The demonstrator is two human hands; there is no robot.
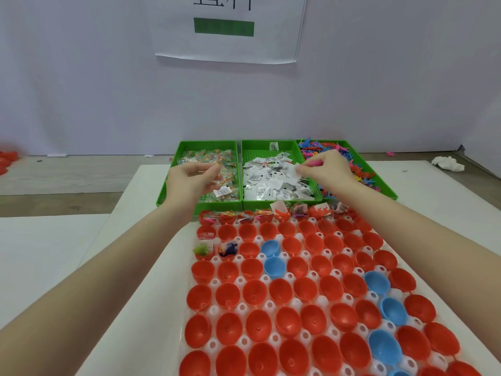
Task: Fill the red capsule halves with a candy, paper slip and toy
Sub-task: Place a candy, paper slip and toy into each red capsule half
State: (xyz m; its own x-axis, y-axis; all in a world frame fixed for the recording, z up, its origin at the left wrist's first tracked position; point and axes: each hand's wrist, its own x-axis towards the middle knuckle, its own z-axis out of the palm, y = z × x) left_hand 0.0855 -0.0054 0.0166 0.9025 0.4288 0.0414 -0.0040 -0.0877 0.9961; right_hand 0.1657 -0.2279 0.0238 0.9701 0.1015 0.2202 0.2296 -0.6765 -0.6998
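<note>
White sign (230,28) on wall shows cropped black characters, green bar.

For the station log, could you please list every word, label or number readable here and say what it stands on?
White sheet on the wall: large black characters, cut off by the frame's top edge, not readable; a plain green bar below them.
Paper slips in the middle green tray: printed marks, too small to read.
Candy wrappers: white labels, too blurred to read.
</note>
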